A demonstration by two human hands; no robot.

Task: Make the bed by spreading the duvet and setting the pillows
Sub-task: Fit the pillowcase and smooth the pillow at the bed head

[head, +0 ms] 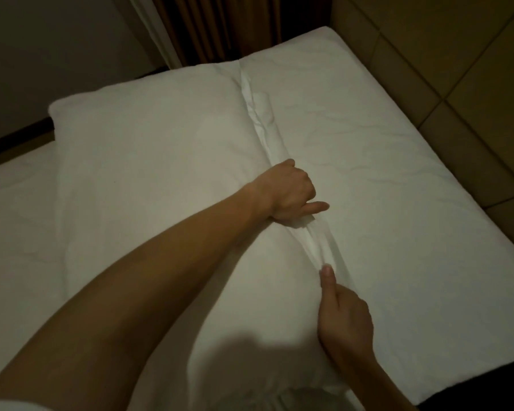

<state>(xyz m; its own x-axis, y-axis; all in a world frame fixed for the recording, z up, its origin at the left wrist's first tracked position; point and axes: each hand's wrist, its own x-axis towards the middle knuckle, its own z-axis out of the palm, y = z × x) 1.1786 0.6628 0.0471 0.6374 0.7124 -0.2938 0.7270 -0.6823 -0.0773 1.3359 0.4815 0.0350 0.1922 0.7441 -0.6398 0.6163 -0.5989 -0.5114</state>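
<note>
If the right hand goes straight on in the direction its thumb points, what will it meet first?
Probably the left hand. The right hand points its thumb up along the bunched pillowcase edge, which the left hand also grips further along. Depth is unclear, so it might only brush it.

1. The pillow (149, 161) is plain white, with no print or stripe on its case.
2. The bunched fabric flap (261, 126) along the pillow's edge is the same white, a shade brighter where its folds catch the light.
3. The mattress sheet (383, 161) is white too, unpatterned, greyed by soft creases.
4. The headboard (457, 69) is tan-olive, split into square panels by darker seams.
5. The curtain (208, 25) is brown with vertical pleat shadows, and a pale white strip runs down its left edge.
6. The wall (57, 48) is a dull grey.
</note>
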